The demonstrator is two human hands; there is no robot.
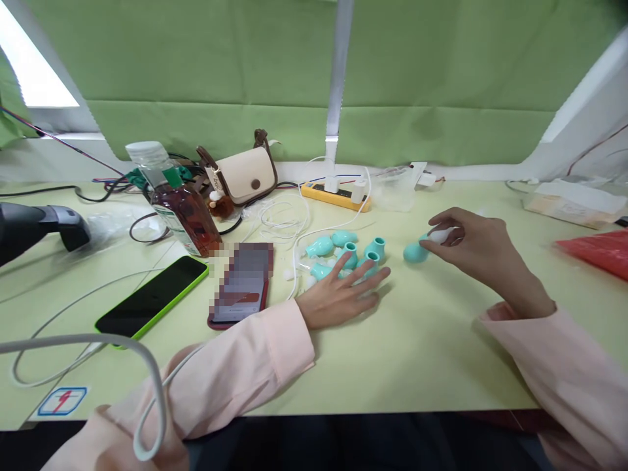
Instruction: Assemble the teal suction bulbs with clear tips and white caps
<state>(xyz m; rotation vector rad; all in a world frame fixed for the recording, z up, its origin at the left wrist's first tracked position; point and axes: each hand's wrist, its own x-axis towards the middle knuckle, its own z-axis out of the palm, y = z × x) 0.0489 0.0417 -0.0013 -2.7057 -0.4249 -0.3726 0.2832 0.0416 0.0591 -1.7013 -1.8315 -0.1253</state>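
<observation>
Several small turquoise bulb-shaped pieces (320, 246) lie or stand in a loose group mid-table, a few with round open mouths facing up. Small whitish bits (288, 275) are scattered among them. My left hand (341, 294) reaches over the near side of this group, fingers spread and palm down, partly covering some pieces. To the right, my right hand (464, 242) pinches the white part of a turquoise-and-white bulb-shaped piece (416, 253) between thumb and fingers. Its turquoise end points left, on or just above the table; contact is hard to tell.
A phone with a lit screen (243, 288) and a green-edged phone (154, 294) lie at left. Behind them stand a bottle of dark liquid (184, 209) and a cream bag (248, 173). A yellow power strip (314, 191), white cables and a red plastic packet (598, 252) are also around.
</observation>
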